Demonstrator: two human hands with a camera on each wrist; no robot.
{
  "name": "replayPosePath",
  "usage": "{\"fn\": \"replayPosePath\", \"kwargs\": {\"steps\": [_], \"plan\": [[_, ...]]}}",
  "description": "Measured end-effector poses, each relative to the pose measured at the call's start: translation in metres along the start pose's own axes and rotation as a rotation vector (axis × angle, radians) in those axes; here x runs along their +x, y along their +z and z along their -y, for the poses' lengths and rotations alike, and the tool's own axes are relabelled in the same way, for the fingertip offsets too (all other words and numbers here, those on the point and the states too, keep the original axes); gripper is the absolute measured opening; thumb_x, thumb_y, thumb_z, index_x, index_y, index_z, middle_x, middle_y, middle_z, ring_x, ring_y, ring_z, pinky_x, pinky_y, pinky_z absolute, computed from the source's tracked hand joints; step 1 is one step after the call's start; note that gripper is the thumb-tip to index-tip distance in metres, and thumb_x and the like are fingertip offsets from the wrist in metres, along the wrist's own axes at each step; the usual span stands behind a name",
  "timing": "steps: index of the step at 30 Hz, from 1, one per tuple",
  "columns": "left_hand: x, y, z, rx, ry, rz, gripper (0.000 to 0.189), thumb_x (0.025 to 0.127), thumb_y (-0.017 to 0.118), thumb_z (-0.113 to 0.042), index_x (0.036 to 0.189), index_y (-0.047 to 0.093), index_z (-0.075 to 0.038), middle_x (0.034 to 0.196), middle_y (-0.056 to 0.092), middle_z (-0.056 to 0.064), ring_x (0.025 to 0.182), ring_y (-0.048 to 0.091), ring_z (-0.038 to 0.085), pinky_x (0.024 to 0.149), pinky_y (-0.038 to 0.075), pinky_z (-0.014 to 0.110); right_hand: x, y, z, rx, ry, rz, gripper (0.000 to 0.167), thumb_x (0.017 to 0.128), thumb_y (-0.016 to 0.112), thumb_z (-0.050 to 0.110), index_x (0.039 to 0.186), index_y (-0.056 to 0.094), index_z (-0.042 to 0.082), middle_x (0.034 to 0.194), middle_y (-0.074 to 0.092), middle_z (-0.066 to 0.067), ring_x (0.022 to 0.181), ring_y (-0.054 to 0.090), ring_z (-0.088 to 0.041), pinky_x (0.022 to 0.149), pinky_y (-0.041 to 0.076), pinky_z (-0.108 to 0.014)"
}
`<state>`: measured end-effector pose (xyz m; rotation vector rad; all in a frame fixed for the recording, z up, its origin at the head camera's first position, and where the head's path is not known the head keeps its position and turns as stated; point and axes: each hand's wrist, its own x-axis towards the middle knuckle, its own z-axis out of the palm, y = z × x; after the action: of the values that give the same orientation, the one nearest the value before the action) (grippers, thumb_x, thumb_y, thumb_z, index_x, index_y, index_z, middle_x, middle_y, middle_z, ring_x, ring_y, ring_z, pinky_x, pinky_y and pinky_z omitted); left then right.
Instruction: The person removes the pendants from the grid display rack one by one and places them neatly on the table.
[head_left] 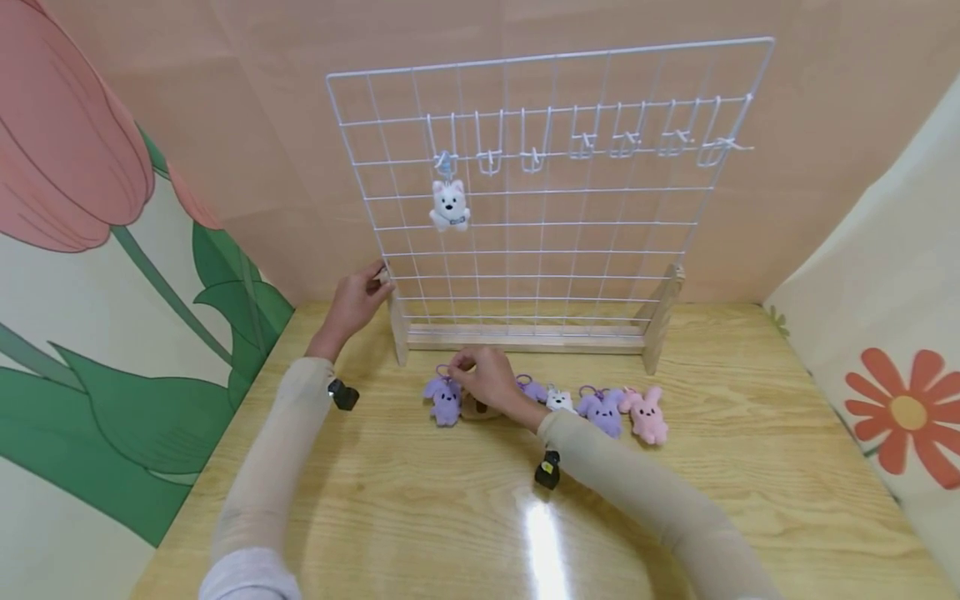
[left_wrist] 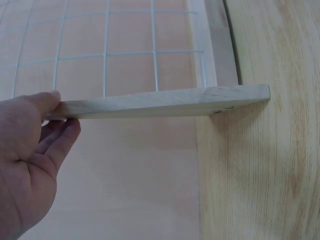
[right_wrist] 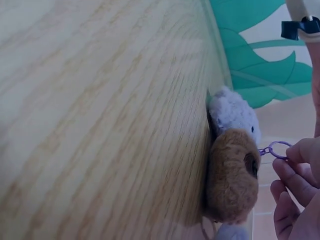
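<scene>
My left hand (head_left: 356,302) grips the top of the wooden upright (left_wrist: 165,102) at the left end of a white wire grid rack (head_left: 540,192), thumb on one side and fingers on the other. Between thumb and forefinger, my right hand (head_left: 489,379) pinches the purple key ring (right_wrist: 280,150) of a purple plush keychain (head_left: 445,403). That plush lies on the table at the left end of a row. Beside it is a brown plush (right_wrist: 232,177), partly hidden under my right hand in the head view.
A white dog plush keychain (head_left: 450,207) hangs from the leftmost of several hooks (head_left: 534,160) on the grid. Farther right in the row lie a white plush (head_left: 559,400), another purple plush (head_left: 603,414) and a pink plush (head_left: 648,416). Behind the rack is a peach backdrop (head_left: 262,125).
</scene>
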<state>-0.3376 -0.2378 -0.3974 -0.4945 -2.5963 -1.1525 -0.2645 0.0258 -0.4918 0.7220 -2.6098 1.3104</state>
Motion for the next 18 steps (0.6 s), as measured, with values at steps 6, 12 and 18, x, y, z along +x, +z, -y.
{"fn": "replayPosePath", "kwargs": {"steps": [6, 12, 18], "plan": [[-0.001, 0.000, 0.001, -0.022, -0.006, 0.003, 0.053, 0.102, 0.065, -0.010, 0.147, 0.047, 0.009, 0.137, 0.058, 0.031, 0.117, 0.066, 0.044, 0.096, 0.059, 0.046, 0.002, 0.003, -0.008, -0.032, 0.040, 0.024, 0.007, 0.091, 0.075, 0.011, 0.085, 0.079, 0.012, 0.080, 0.075, 0.002, 0.069, 0.066, -0.005, 0.064, 0.059, -0.021], [0.000, 0.001, 0.002, -0.026, -0.007, -0.001, 0.053, 0.102, 0.065, -0.011, 0.147, 0.047, 0.008, 0.138, 0.057, 0.031, 0.118, 0.065, 0.044, 0.098, 0.058, 0.046, 0.002, 0.006, -0.011, -0.071, 0.075, 0.047, 0.005, 0.090, 0.076, 0.013, 0.087, 0.080, 0.011, 0.081, 0.075, 0.003, 0.068, 0.065, -0.004, 0.065, 0.059, -0.020], [0.000, 0.001, 0.001, -0.019, -0.010, 0.008, 0.052, 0.102, 0.064, -0.011, 0.148, 0.046, 0.008, 0.137, 0.057, 0.032, 0.118, 0.065, 0.045, 0.097, 0.059, 0.046, 0.002, 0.007, -0.008, -0.114, 0.095, 0.041, 0.006, 0.089, 0.080, 0.018, 0.085, 0.080, 0.014, 0.080, 0.075, 0.005, 0.068, 0.065, -0.004, 0.068, 0.059, -0.026]]}}
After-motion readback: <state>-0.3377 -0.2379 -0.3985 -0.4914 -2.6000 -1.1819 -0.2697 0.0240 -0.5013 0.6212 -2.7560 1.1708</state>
